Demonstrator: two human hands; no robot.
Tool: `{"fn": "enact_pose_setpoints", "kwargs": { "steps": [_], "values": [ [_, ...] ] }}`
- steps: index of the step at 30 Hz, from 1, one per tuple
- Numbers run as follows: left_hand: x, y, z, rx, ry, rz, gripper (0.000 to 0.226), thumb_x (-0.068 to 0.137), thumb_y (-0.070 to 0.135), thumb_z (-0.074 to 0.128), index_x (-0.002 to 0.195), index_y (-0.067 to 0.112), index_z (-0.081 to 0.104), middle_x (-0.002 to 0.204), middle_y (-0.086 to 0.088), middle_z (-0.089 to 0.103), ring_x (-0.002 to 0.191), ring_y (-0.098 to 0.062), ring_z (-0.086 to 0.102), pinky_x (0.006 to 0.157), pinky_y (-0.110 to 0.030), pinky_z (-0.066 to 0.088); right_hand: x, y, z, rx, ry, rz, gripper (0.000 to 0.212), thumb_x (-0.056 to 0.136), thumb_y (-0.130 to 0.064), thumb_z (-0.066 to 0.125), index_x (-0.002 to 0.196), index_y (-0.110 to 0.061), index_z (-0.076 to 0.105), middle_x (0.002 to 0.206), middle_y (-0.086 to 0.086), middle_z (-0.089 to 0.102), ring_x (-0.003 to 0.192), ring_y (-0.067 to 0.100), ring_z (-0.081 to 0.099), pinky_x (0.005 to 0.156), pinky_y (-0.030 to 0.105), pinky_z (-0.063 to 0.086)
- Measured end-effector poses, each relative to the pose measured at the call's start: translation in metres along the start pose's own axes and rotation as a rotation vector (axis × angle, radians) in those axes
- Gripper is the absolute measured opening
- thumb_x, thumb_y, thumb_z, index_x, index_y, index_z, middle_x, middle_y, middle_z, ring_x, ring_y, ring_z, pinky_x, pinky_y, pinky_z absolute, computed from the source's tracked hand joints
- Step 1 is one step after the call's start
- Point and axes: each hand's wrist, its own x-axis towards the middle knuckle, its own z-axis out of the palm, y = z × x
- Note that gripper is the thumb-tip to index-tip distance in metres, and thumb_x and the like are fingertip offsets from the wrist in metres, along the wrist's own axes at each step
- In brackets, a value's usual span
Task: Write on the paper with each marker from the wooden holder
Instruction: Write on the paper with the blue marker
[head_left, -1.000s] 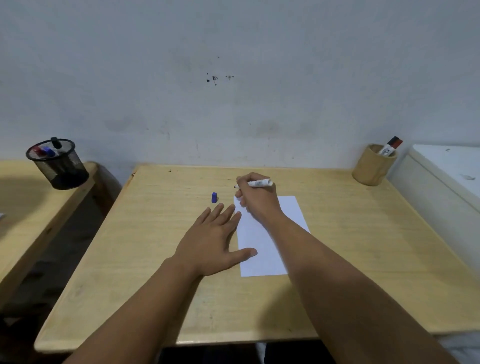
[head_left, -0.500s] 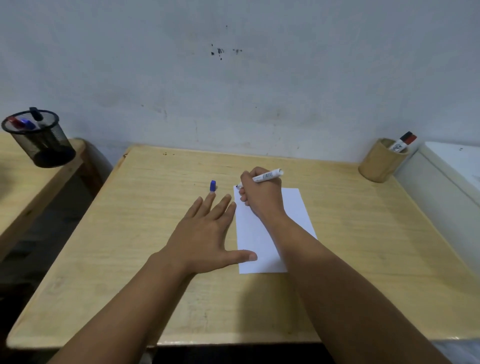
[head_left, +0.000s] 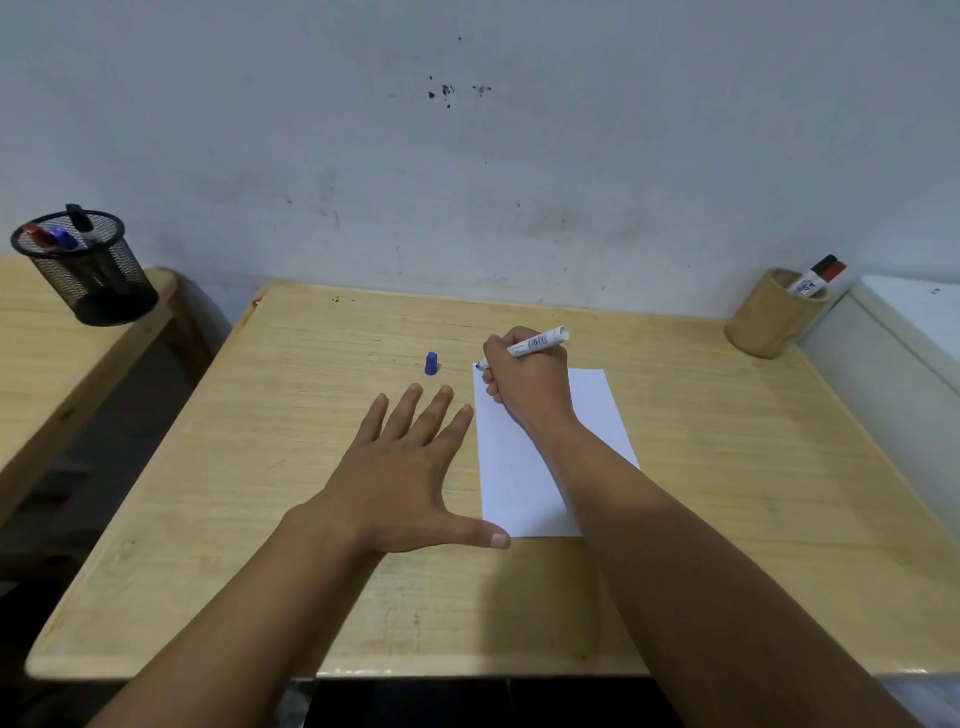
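Paper (head_left: 524, 467) lies flat at mid-desk (head_left: 260, 467), its far-left corner now under the blue tip of the marker (head_left: 535, 344), which the right hand (head_left: 527, 384) grips in a closed writing fist. A second ago the tip sat just beyond that corner; writing is judged to be starting. Left hand (head_left: 405, 467), fingers spread and empty, rests left of the paper, thumb on its near edge. Blue cap (head_left: 430, 364) stands beyond the fingertips. Wooden holder (head_left: 769, 322), far right of the paper, keeps two markers.

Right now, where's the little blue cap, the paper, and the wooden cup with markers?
blue cap (head_left: 430, 363), head view, middle of its side.
paper (head_left: 519, 483), head view, bare middle area.
wooden holder (head_left: 763, 325), head view, front wall.
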Motion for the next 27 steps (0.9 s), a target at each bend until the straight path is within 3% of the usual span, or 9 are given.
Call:
{"fn": "enact_pose_setpoints", "kwargs": {
  "steps": [4,15,23,27],
  "values": [
    [-0.0005,0.0006,0.0000,-0.009,0.004,-0.005,0.141,0.051,0.113,0.027,0.162,0.037,-0.015,0.169,0.008,-0.027,0.154,-0.020,-0.032,0.126,-0.054,-0.012,-0.0004,-0.0002,0.0009,-0.028,0.002,-0.002,0.025,0.088,-0.022,0.066,0.065,-0.015,0.060,0.076,0.019,0.077,0.057,0.021,0.066,0.060,0.035,0.055],
    [-0.0011,0.0017,-0.0009,-0.006,0.012,-0.011,0.142,0.051,0.112,0.027,0.163,0.036,-0.014,0.170,0.008,-0.025,0.155,-0.021,-0.030,0.126,-0.055,-0.011,-0.0005,0.0002,0.0023,-0.097,-0.005,-0.037,0.030,0.082,-0.028,0.066,0.054,-0.022,0.058,0.073,0.015,0.077,0.055,0.020,0.067,0.062,0.038,0.056],
    [-0.0016,0.0020,-0.0015,-0.016,0.007,-0.009,0.142,0.051,0.112,0.028,0.163,0.036,-0.013,0.170,0.008,-0.025,0.155,-0.021,-0.030,0.126,-0.055,-0.012,0.0001,0.0011,0.0028,-0.092,-0.010,-0.047,0.028,0.084,-0.026,0.066,0.058,-0.019,0.057,0.073,0.015,0.077,0.054,0.021,0.065,0.060,0.037,0.054],
    [-0.0006,0.0026,-0.0010,-0.006,0.003,-0.011,0.142,0.051,0.112,0.027,0.163,0.036,-0.014,0.170,0.008,-0.026,0.155,-0.022,-0.030,0.126,-0.055,-0.011,0.0009,0.0016,0.0020,-0.072,-0.022,-0.038,0.026,0.084,-0.022,0.065,0.061,-0.016,0.054,0.063,0.006,0.072,0.055,0.021,0.064,0.060,0.037,0.053]
  ]
}}
